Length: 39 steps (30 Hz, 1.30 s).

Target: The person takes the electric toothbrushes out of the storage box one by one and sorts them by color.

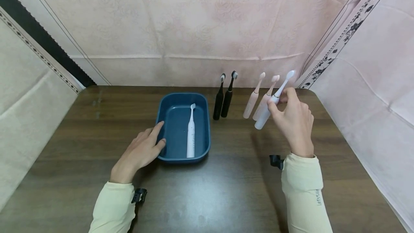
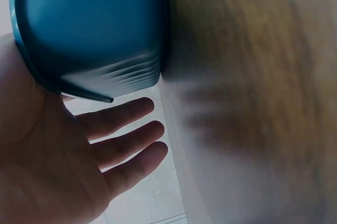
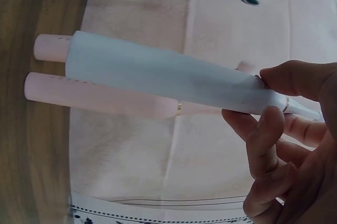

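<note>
My right hand (image 1: 295, 119) pinches a white electric toothbrush (image 3: 147, 71) near its neck between thumb and fingers. Its brush head points up and away, and the handle hangs toward the table in front of two pink electric toothbrushes (image 1: 251, 105). On the left side of a blue tray (image 1: 208, 132), my left hand (image 1: 139, 154) rests with index finger and thumb over the rim. The left wrist view shows the other fingers (image 2: 129, 147) extended outside the tray wall. Inside the tray lies another white electric toothbrush (image 1: 191, 137), head toward the back.
Two black electric toothbrushes (image 1: 223, 103) stand side by side just right of the tray. Patterned pale cloth (image 1: 194, 28) hangs behind the brown wooden table (image 1: 207, 197), with more cloth along both sides.
</note>
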### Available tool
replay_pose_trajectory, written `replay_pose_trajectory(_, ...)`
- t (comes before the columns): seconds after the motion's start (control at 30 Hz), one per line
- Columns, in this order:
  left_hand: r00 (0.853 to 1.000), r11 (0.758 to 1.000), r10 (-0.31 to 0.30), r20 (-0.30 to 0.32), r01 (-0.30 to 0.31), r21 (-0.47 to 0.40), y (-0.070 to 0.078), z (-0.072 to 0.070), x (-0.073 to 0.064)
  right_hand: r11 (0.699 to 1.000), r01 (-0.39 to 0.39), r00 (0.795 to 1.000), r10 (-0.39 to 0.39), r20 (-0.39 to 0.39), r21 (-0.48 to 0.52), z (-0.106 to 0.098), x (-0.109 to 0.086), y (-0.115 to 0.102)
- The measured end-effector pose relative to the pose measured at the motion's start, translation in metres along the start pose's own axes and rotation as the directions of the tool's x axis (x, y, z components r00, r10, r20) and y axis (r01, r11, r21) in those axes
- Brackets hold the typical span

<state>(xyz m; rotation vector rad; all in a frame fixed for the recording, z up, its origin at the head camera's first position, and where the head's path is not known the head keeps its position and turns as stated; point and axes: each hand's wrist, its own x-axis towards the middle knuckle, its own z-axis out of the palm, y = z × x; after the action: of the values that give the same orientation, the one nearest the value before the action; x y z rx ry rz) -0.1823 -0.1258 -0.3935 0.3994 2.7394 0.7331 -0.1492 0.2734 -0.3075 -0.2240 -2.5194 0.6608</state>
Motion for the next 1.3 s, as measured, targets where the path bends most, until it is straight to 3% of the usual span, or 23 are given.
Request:
replay_pose_trajectory(0.83, 1.0, 1.0, 0.005, -0.008, -0.005, 0.012, 0.0, -0.001, 0.0, 0.999, -0.033, 0.999, 0.034, 0.031, -0.026, 0.037, 0.001, 0.024)
replay_pose_trajectory(1.3, 1.0, 1.0, 0.005, -0.001, -0.005, 0.011, 0.0, -0.001, 0.0, 0.999, -0.03, 0.999, 0.03, 0.018, -0.03, 0.045, 0.0, 0.029)
